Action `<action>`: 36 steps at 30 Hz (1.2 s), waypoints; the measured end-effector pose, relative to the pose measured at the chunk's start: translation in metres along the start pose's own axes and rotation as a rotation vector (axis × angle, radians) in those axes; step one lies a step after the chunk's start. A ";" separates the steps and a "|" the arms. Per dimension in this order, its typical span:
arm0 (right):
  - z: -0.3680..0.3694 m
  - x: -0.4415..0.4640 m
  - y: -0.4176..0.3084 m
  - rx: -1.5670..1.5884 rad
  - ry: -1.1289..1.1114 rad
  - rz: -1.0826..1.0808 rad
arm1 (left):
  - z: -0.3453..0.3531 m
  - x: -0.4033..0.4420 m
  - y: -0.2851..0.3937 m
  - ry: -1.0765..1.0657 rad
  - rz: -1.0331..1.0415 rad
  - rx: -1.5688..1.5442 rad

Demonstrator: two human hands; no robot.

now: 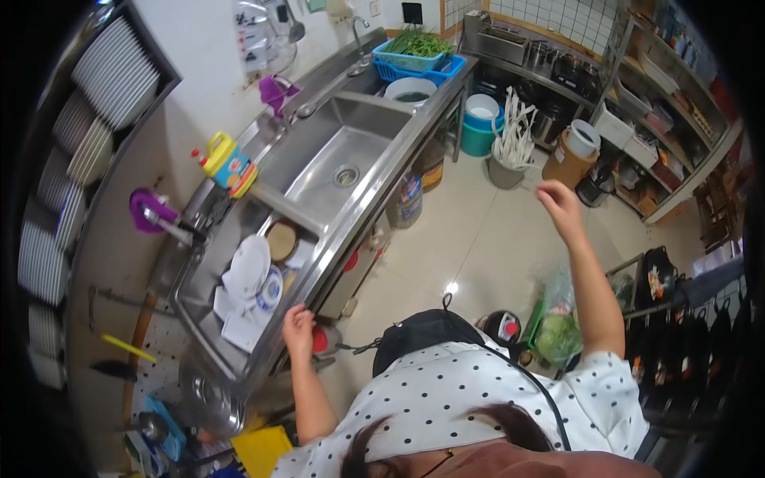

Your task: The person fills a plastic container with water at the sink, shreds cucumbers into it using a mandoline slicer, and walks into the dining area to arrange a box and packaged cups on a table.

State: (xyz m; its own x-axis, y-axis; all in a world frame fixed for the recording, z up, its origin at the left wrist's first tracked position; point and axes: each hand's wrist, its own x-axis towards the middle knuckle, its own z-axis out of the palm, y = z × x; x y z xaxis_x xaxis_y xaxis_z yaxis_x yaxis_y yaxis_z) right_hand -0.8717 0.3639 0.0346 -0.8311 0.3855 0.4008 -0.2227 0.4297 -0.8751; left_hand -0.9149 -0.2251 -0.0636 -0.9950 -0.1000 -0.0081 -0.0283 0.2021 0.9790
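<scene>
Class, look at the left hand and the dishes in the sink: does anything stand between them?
Yes: the sink's front rim lies between the left hand and the dishes, so the hand would likely have to pass over it. Nothing else visible is in the way.

From the person (446,382), plates (249,267) lie in a sink (203,279) at ten o'clock, greens (418,42) in a basket (408,61) at twelve, shelves (701,180) at one, and a vegetable bag (555,319) on the floor (454,231) at two.

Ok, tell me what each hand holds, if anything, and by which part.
Nothing visible in either: left hand by the sink, right hand in mid-air.
</scene>
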 end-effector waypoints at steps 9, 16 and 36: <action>0.191 0.426 0.007 0.158 -0.454 -0.090 | 0.037 0.079 -0.025 0.372 -0.157 -0.072; 0.286 0.600 0.008 0.238 -0.714 0.078 | 0.111 0.218 0.002 0.427 -0.049 -0.184; 0.592 1.119 0.126 0.612 -0.669 0.144 | 0.448 0.045 0.239 1.677 -0.502 0.110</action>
State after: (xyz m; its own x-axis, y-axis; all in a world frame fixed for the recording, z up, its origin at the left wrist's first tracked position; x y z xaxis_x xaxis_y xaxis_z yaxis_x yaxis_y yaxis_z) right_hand -2.1317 0.3663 0.2118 -0.9510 -0.2330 0.2030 -0.1666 -0.1668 -0.9718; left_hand -1.0095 0.2548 0.0787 0.2754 -0.9613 -0.0082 -0.3508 -0.1084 0.9301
